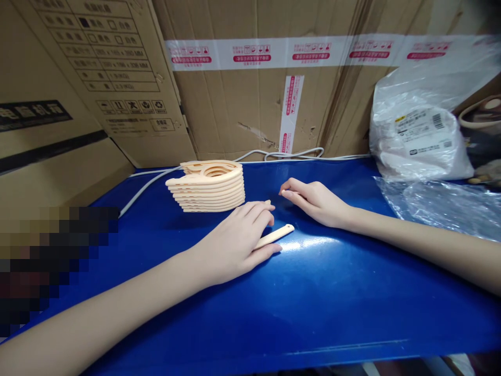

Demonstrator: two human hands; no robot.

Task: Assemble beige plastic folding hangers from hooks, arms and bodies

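Note:
My left hand [245, 237] lies palm down over a cream plastic piece [276, 236], thumb on the near side and fingers curled on the far side. One narrow arm of it, with a small hole at the end, sticks out between thumb and forefinger. Another cream tip shows beyond the fingertips; the rest is under the palm. To the right, my right hand [319, 201] is closed in a pinch, thumb against forefinger. Whatever may be between those fingertips is too small to make out. Behind my left hand stands a neat stack of cream plastic pieces [209, 190] with curved openings.
The blue tabletop [332, 308] runs up to cardboard boxes [250, 104] at the back and left. A white cable [146, 190] trails along the rear edge. At the right are a wrapped white package [425, 136] and a crumpled clear plastic bag [450, 203].

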